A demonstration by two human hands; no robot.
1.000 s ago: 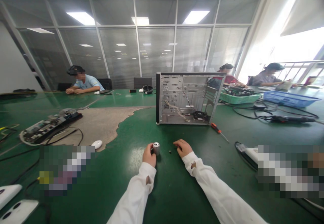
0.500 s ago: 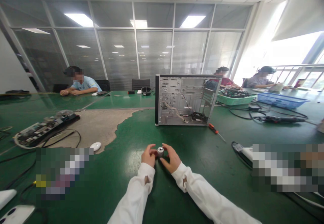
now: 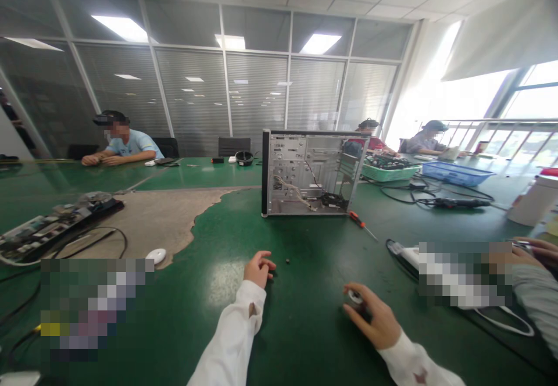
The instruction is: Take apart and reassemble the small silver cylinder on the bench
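Note:
My right hand (image 3: pixel 375 315) is curled around a small silver metal cylinder (image 3: pixel 354 296), thumb on one side and fingers on the other, over the green tabletop. Only the round top of the cylinder shows clearly; the rest is shaded by the hand. My left hand (image 3: pixel 260 268) rests near the middle of the table with its fingers loosely bent and apart, and nothing shows in it. Just right of its fingertips lies a tiny dark piece (image 3: pixel 288 261), too small to name.
Beyond my hands stands an open computer case (image 3: pixel 311 174), with an orange-handled screwdriver (image 3: pixel 362 224) beside it. A green basket (image 3: pixel 390 171) and a blue basket (image 3: pixel 457 172) sit at the right. A circuit assembly (image 3: pixel 61 223) lies left. A co-worker's sleeve (image 3: pixel 536 293) reaches in from the right.
My right hand has moved right with the metal cylinder, away from my left hand, which stays in about the same place. The tiny dark piece now shows on the table. The view has shifted slightly right.

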